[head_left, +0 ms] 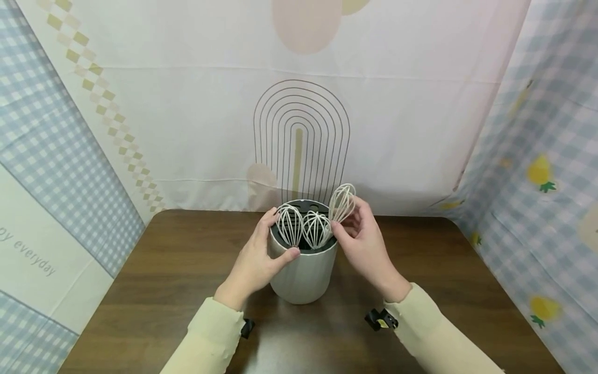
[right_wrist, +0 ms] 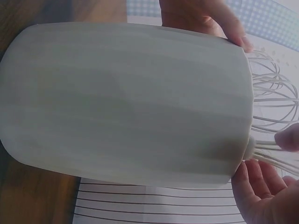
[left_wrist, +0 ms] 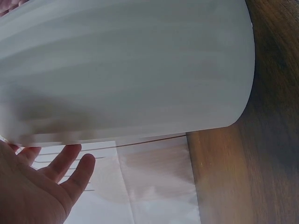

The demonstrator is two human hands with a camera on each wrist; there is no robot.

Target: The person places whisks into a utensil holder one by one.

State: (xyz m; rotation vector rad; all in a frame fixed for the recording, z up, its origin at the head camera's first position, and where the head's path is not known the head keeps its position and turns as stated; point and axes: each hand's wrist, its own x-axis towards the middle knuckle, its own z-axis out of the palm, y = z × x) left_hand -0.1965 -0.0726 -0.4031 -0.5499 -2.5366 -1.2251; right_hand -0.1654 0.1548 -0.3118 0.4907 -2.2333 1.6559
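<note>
A pale grey utensil holder with a black slotted insert stands upright on the table. Two white balloon whisks, a left one and a middle one, stick up out of it. At the holder's right rim my right hand grips a third whisk by the lower wires, its head leaning right. The right wrist view shows the base of this whisk's wires right at the rim, its handle hidden. My left hand holds the holder's left side, thumb on the front rim.
The brown wooden table extends around the holder. Behind it hangs a white cloth with arch lines, and checked cloths hang at both sides. Black camera mounts sit at the wrists.
</note>
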